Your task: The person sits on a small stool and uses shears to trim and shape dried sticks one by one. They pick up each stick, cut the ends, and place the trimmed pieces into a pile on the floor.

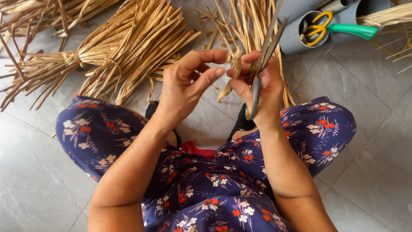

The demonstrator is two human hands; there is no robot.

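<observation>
Scissors (262, 56) with grey metal handles are gripped in the right hand (262, 90), blades slightly parted and pointing up and away from the fingers, so the hand can keep the tool ready while also handling straw. A short twisted piece of dried straw (231, 77) is pinched between the right thumb and forefinger, its loose end hanging just below the fingertips toward the lap. The left hand (189, 83) is held just beside it, thumb and forefinger curved toward each other and nearly closed at the straw's top; whether they actually touch it cannot be told. Beyond the fingers, on the grey tiled floor (369, 141), tied bundles of straw (111, 56) are spread in a fan, within easy reach. Further off, beyond the right fingers, grey plastic tubes (300, 30) lie on their sides as holders, one keeping yellow-handled scissors (318, 28), with a green handle (352, 29) beside them. The floral-printed lap (214, 180) lies beneath both hands.
</observation>
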